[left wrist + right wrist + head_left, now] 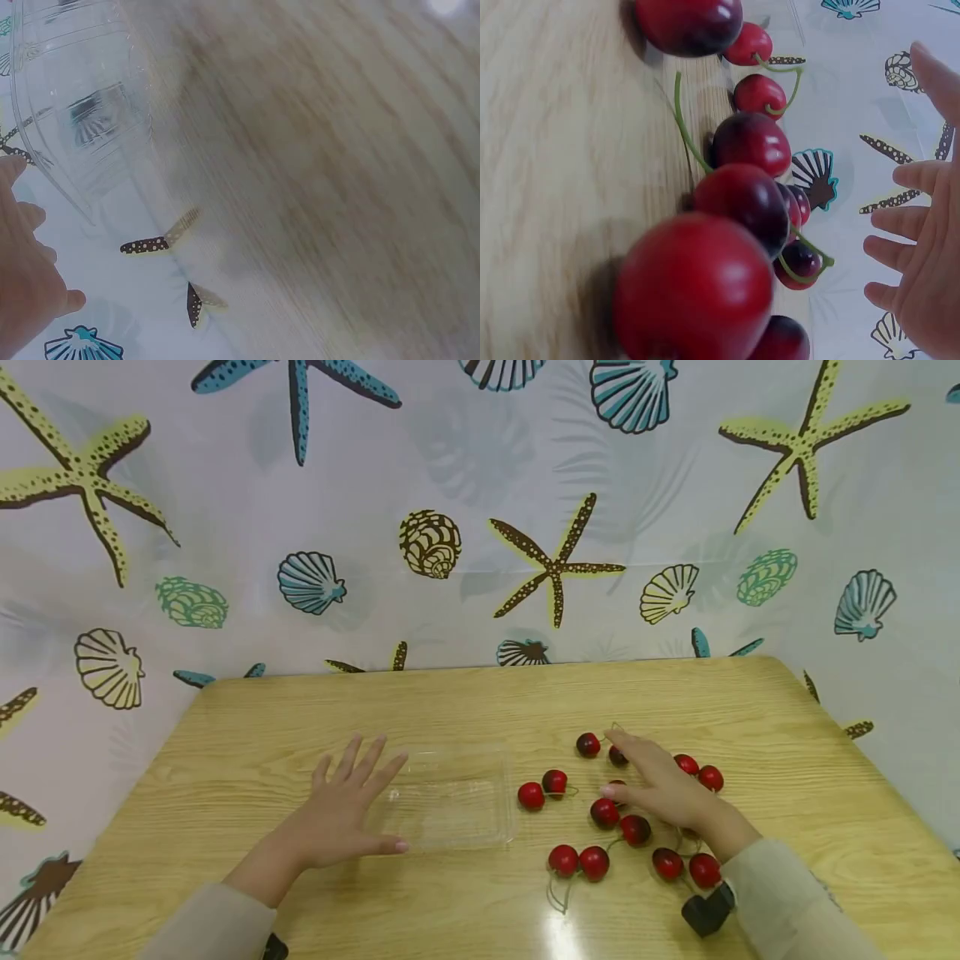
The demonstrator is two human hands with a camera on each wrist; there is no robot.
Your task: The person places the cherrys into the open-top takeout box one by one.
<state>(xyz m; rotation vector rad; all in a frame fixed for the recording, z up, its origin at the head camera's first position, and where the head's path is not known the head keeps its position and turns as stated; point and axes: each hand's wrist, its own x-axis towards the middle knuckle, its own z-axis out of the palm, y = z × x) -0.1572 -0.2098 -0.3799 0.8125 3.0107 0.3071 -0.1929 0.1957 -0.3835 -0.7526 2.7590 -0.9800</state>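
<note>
A clear plastic tray sits near the table's middle, seen too in the left wrist view as a see-through box. At its left side my left hand is spread, thumb apart from the fingers, holding nothing. Over on the right, pairs of red cherries with green stems lie scattered, some darkened on one side. My right hand hovers above them with its fingers extended, hiding part of the group. In the right wrist view several cherries stand close to the camera, apart from the right hand.
The light wood table has rounded back corners. Behind it hangs a white cloth printed with starfish and shells. A black wrist strap piece shows at the right sleeve.
</note>
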